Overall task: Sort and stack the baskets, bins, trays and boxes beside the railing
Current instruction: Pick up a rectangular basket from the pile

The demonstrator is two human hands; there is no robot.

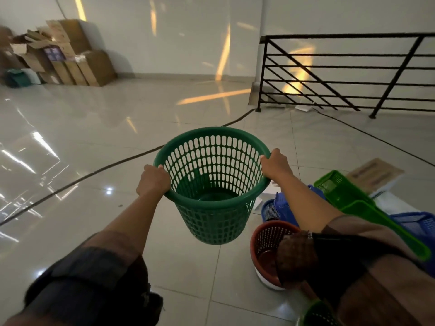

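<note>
Both hands (pixel 154 178) grip green basket (pixel 213 184) rim; basket seemingly empty.

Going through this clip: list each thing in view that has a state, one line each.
Dark green basket: upright, empty, held off the floor by its rim.
Left hand: grips the rim.
Right hand: grips the rim.
Red-brown basket: upright, nested in a white one.
Bright green tray: tilted on the pile.
Blue baskets: piled, unsorted.
Cardboard boxes: stacked by the wall.
</note>
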